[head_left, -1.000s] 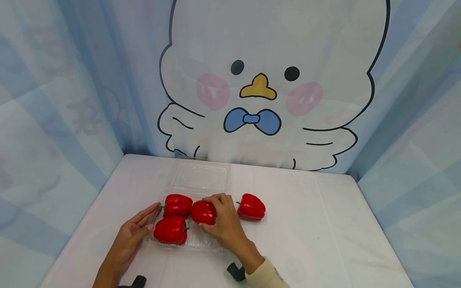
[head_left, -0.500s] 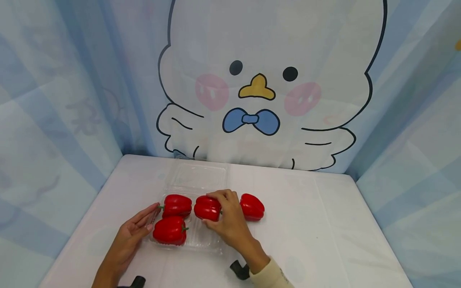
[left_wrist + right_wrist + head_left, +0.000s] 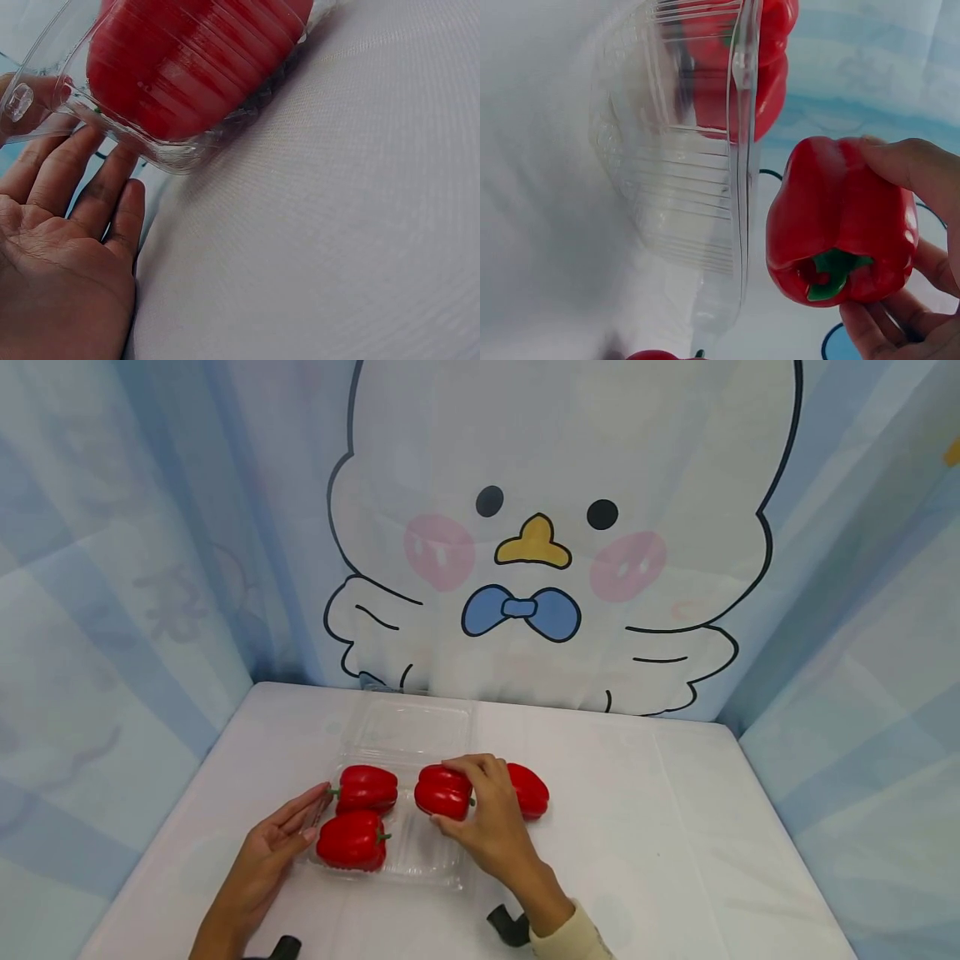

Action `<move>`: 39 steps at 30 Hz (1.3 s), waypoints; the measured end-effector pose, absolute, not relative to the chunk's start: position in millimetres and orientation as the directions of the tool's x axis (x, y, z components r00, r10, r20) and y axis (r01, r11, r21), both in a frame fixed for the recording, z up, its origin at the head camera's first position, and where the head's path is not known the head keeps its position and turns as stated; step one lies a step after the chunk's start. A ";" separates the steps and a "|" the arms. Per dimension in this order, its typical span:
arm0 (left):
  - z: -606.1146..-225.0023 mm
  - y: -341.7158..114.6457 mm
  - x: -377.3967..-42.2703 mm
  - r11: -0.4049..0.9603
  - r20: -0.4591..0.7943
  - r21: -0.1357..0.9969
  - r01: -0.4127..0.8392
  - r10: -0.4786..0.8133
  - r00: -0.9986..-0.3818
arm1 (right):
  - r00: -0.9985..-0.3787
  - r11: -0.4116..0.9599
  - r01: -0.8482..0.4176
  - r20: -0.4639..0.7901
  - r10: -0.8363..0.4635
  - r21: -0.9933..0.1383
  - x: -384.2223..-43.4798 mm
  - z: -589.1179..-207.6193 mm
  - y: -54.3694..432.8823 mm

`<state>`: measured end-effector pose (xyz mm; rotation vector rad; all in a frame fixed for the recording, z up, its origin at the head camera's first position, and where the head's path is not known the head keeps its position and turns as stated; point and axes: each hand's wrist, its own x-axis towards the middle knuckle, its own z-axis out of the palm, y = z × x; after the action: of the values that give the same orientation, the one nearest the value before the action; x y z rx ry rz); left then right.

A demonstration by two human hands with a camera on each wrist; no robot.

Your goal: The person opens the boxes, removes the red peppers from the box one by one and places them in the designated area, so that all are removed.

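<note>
A red bell pepper (image 3: 442,792) is pinched between the thumb and fingers of my right hand (image 3: 491,822), over the right part of a clear plastic clamshell box (image 3: 423,852). The right wrist view shows this pepper (image 3: 840,225) raised beside the box rim, its green stem end showing. Two more red peppers lie in the box's left half, one behind (image 3: 366,788) and one in front (image 3: 351,841). My left hand (image 3: 266,852) touches the box's left side, fingers extended; in the left wrist view its palm (image 3: 67,277) faces the camera.
Another red pepper (image 3: 529,792) sits on the white table (image 3: 660,860) right of the box, partly hidden by my right hand. The box's transparent lid (image 3: 412,727) lies opened toward the back. A printed curtain (image 3: 540,460) stands behind the table.
My right hand has carried the held pepper rightward and up, away from the other two in the box. It now covers part of the table pepper. My left hand stays in place.
</note>
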<state>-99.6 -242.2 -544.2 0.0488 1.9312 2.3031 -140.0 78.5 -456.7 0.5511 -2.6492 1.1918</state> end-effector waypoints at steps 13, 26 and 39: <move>-542.3 -241.7 -98.2 -0.158 -0.058 0.984 -0.078 0.123 -0.991 | -0.920 0.605 -0.387 0.338 -0.199 -0.696 -129.9 -454.2 93.4; -540.8 -241.6 -99.1 -0.125 -0.100 0.986 -0.113 0.108 -0.989 | -0.916 0.637 -0.373 0.375 -0.138 -0.675 -118.7 -458.5 110.0; -542.5 -240.8 -99.4 -0.119 -0.105 0.986 -0.117 0.105 -0.989 | -0.935 0.650 -0.308 0.346 -0.074 -0.694 -105.9 -472.3 129.8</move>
<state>-99.4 -240.8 -542.5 -0.0141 1.9797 2.2442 -105.9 129.8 -472.3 0.3065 -2.5839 1.1650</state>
